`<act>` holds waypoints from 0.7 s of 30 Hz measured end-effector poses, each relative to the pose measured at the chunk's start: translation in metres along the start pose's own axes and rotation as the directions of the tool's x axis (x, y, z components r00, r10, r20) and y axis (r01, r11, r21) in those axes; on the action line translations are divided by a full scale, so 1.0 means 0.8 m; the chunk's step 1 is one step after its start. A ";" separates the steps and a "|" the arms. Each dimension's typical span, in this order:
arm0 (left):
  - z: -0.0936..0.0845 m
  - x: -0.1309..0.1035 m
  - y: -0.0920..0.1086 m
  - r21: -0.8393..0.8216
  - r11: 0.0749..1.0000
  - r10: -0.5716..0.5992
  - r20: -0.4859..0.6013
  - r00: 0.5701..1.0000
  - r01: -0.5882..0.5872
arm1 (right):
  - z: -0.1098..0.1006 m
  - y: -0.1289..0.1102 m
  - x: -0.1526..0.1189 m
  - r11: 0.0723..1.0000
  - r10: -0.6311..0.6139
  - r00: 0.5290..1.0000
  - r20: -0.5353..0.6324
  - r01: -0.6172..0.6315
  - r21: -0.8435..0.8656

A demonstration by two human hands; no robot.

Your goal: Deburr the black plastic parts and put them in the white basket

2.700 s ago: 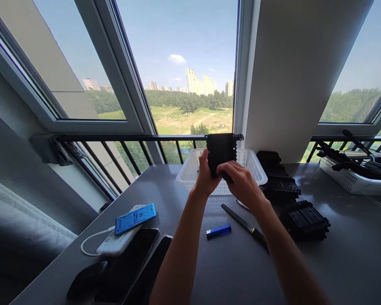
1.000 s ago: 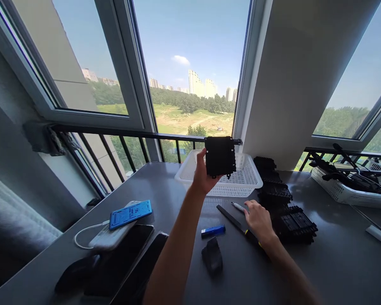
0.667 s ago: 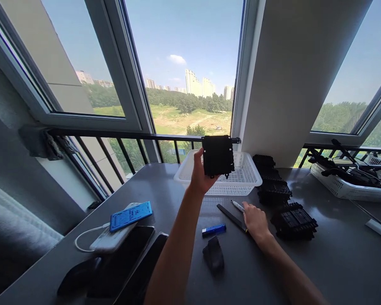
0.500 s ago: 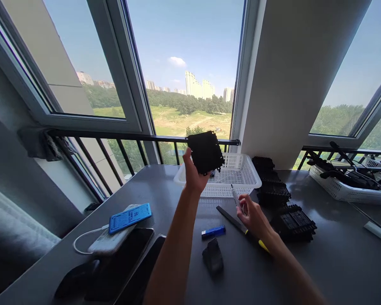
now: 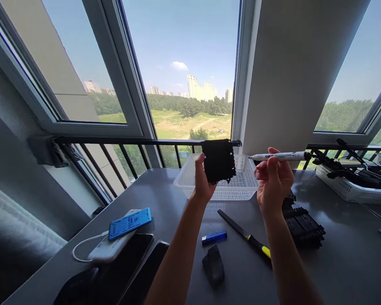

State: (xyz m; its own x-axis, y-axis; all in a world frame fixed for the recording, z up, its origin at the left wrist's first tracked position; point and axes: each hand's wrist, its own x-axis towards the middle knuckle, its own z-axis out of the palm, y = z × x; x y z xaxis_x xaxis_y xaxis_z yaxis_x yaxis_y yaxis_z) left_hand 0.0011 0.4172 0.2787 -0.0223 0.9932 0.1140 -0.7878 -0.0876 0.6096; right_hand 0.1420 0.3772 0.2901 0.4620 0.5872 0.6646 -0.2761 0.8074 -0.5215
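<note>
A square black plastic panel (image 5: 218, 161) with small tabs along its edges is upright in my left hand (image 5: 203, 180), the thumb on its left side. My right hand (image 5: 274, 182) pinches a white marker pen (image 5: 281, 156) with a black end, held level to the right of the panel. Its narrow tip points left at the panel, with a gap between them. Behind and below the panel stands a white plastic basket (image 5: 190, 180) on the grey table (image 5: 165, 190). Stacked black plastic panels (image 5: 305, 226) lie beyond my right forearm, partly hidden by it.
On the table lie a file with a black and yellow handle (image 5: 233, 221), a blue lighter (image 5: 214, 238) and a dark block (image 5: 213, 267). At left are a blue-screened device (image 5: 130, 223) with a white cable and dark phones (image 5: 130, 258). A basket of black cables (image 5: 346, 186) stands at right.
My right hand has risen from near the file, bringing the marker up level beside the panel. My left hand has shifted the panel slightly right and straightened it.
</note>
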 end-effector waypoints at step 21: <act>0.023 -0.022 -0.017 0.151 0.988 0.023 0.134 0.991 -0.044 | -0.011 0.002 -0.010 0.767 0.121 0.917 0.379 0.156 -0.622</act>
State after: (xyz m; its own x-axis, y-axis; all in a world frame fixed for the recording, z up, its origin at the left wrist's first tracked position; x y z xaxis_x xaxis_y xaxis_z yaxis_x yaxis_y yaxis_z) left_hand 0.0236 0.3996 0.2830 0.0418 0.9718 0.2321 -0.6838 -0.1415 0.7158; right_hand 0.1454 0.3731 0.2796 0.0704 0.6584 0.7494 0.3843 0.6754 -0.6294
